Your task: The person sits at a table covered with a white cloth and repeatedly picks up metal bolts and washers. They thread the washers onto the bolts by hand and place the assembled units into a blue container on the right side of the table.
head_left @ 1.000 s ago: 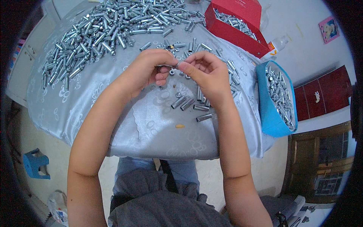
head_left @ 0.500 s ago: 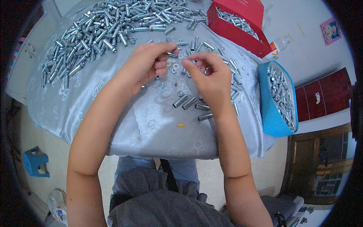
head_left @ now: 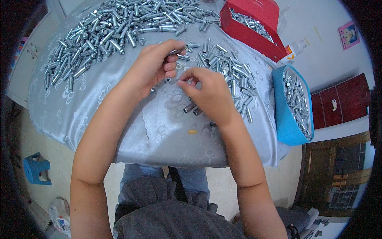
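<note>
A slim metal sleeve [head_left: 178, 51] is pinched in the closed fingertips of the left hand [head_left: 153, 65]; the right hand [head_left: 209, 93] is curled, its fingertips lowered onto the silvery cloth [head_left: 131, 115], whether anything is held cannot be told. The sleeve could be dropped among loose metal pieces [head_left: 227, 65] just beyond the fingers and lost if the pinch is slackened.

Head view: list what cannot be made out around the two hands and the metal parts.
- What the right hand pinches: too small, covered by its fingertips.
- The metal sleeve in the left hand: only its tip shows past the fingers.
- Parts under the right hand: hidden by the palm and wrist.
- The red box: its far side is cut off by the top edge.
- The blue bin: its depth is hidden by the parts that fill it.
</note>
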Motion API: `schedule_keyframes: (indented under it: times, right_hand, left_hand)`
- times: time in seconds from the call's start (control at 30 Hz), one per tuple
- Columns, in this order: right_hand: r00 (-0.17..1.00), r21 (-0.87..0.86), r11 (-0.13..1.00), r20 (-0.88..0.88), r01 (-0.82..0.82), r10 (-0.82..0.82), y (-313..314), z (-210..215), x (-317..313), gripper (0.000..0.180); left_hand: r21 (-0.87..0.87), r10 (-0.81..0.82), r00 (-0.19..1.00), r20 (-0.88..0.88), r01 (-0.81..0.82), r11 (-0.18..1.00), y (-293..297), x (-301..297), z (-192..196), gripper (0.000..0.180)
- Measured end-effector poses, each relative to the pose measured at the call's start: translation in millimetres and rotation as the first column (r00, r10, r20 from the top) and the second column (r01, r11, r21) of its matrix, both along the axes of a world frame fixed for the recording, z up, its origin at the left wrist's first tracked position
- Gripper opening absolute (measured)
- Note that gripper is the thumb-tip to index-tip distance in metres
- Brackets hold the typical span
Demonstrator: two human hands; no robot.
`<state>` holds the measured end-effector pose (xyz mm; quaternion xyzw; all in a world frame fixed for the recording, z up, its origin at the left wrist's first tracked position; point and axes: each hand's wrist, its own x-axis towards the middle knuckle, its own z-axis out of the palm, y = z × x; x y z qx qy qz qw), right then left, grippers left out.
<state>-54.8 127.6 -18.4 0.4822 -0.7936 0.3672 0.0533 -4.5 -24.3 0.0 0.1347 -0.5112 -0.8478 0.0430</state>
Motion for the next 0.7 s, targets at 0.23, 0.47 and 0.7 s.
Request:
schedule_keyframes:
  times: [0.23,0.47,0.7]
  right_hand:
    - [0.765,-0.431,0.885,0.626,0.177,0.152,2,18,-9,0.017]
    - [0.635,-0.380,0.916,0.742,0.132,0.216,5,20,-15,0.016]
    - [0.516,-0.423,0.904,0.788,0.055,0.337,8,15,-21,0.018]
  left_hand:
    - [-0.203,-0.064,0.998,-0.011,0.061,0.977,7,0,-3,0.021]
    - [-0.054,-0.180,0.983,-0.040,0.178,0.983,6,5,2,0.016]
    - [0.000,-0.227,0.973,-0.052,0.227,0.974,6,6,3,0.016]
